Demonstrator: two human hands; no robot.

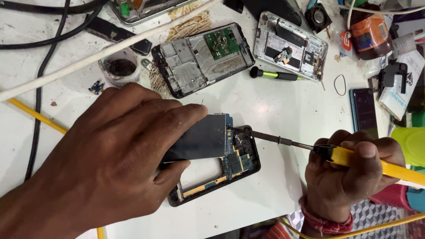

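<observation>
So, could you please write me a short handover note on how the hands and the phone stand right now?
Left hand: holds the open phone steady on the white table, fingers on the dark battery, which is lifted at one edge.
Right hand: grips a yellow-handled screwdriver; its tip rests at the circuit board by the phone's top edge.
Done: back cover is off, board and frame exposed.
Left: battery and board are still in the frame.
Nearby: two more opened phones, a green-and-black screwdriver.

surface: white worktable (283, 110), stained | light: bright, even | floor: patterned (372, 217)
</observation>
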